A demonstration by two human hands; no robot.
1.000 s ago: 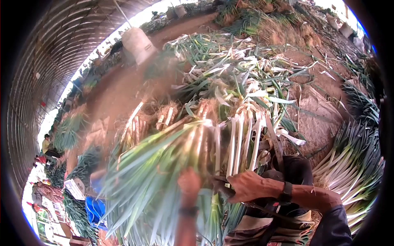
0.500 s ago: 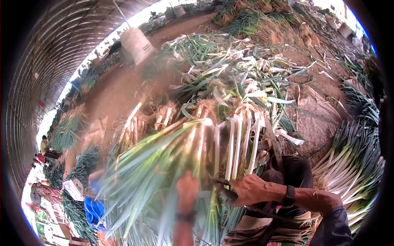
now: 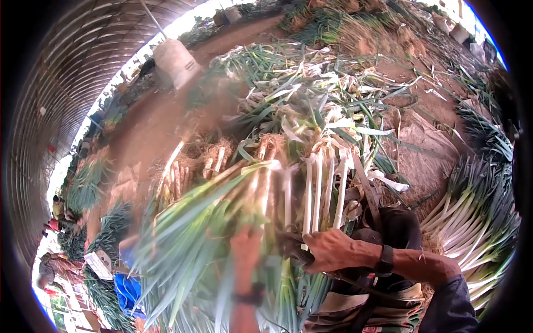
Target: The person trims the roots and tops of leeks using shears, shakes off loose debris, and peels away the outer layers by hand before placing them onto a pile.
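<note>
Long green onions [image 3: 189, 227] with green leaves and white stems fan out in front of me, their roots pointing away. My left hand [image 3: 246, 244], smeared by a blur, is among the green leaves; its fingers cannot be made out. To its right, my right hand [image 3: 333, 250] is closed around a dark object [image 3: 295, 248] whose shape is unclear, beside the lower part of several trimmed white stems [image 3: 317, 194]. A black band circles each wrist.
Loose leaves [image 3: 327, 83] are heaped beyond the stems. More onions [image 3: 466, 227] lie at the right, near a brown sack [image 3: 422, 144]. A pale sack [image 3: 176, 61] stands farther back. A blue item [image 3: 127, 291] and people [image 3: 58, 266] are at the left.
The whole view has shifted slightly. My left hand has moved a little up among the leaves, and my right hand remains closed beside the white stems.
</note>
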